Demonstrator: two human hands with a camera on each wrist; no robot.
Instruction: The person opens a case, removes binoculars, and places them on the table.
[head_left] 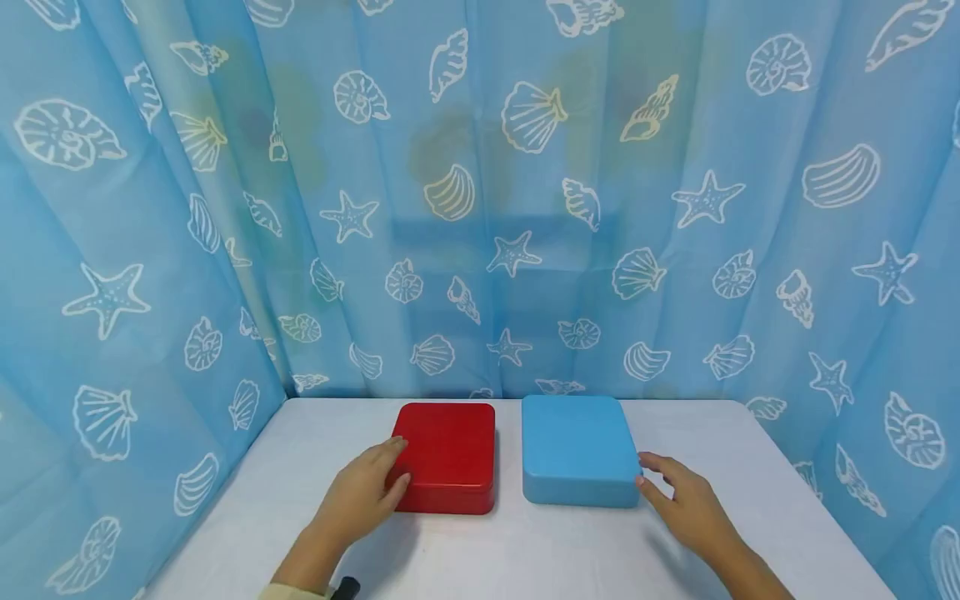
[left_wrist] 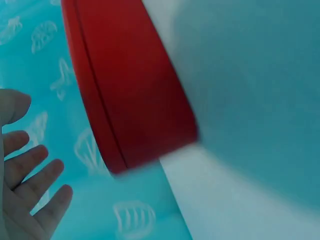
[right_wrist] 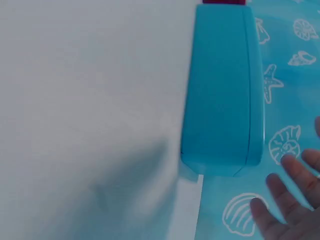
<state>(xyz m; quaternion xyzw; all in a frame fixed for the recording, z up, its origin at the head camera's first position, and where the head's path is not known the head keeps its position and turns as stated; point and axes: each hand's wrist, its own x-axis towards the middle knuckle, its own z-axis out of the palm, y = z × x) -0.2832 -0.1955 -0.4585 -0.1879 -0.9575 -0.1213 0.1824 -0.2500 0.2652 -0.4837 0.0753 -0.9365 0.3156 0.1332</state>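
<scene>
Two flat lidded boxes sit side by side, apart by a narrow gap, toward the far edge of the white desk: a red box on the left, a blue box on the right, with a shell-print curtain hanging behind and around. Left hand lies at the red box's near-left corner, fingertips on the lid edge and thumb against the side wall; fingers are extended, grip released, nothing clasped. Right hand is at the blue box's near-right corner, fingers spread and straight, fingertips touching or just shy of the side; I cannot tell which from the head view. Its grip is also released. The wrist views agree: left-hand fingers fanned open beside the red box, right-hand fingers open just off the blue box. Judgement: the step in hand looks like taking hold of each box at its outer edge. To do it well, seat the thumb low on the side wall and the fingers across the lid before closing, so the lid seam is not pried; keep both boxes flat; mind the gap between them. Both forearms come in low from the near edge, angled inward, wrists level, palms down.
</scene>
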